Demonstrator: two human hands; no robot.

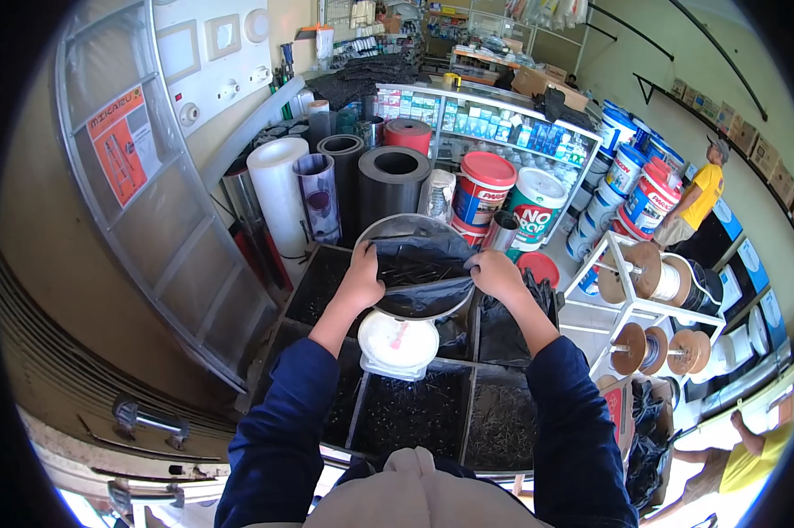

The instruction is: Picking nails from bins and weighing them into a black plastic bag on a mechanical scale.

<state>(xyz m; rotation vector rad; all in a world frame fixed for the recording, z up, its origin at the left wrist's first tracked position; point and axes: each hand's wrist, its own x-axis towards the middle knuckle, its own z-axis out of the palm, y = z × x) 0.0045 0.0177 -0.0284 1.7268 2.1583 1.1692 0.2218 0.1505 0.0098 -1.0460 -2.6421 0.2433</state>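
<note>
A black plastic bag (423, 297) lies spread open in the round metal pan of a weighing scale (398, 343). Dark, thin nails (420, 269) are inside the bag. My left hand (365, 276) grips the bag's edge at the pan's left side, and my right hand (496, 272) pinches the opposite edge at the right. The scale's white round face is below the pan, over a divided wooden bin (357, 412). Small nails fill the compartment at the lower right (501, 422); dark contents lie in the others.
Rolls of sheeting (395, 188) and paint buckets (486, 185) stand just beyond the bin. An aluminium ladder (172, 244) leans at the left. At the right are a white rack of cable spools (635, 290), a cardboard box (661, 429) and two people in yellow shirts (701, 188).
</note>
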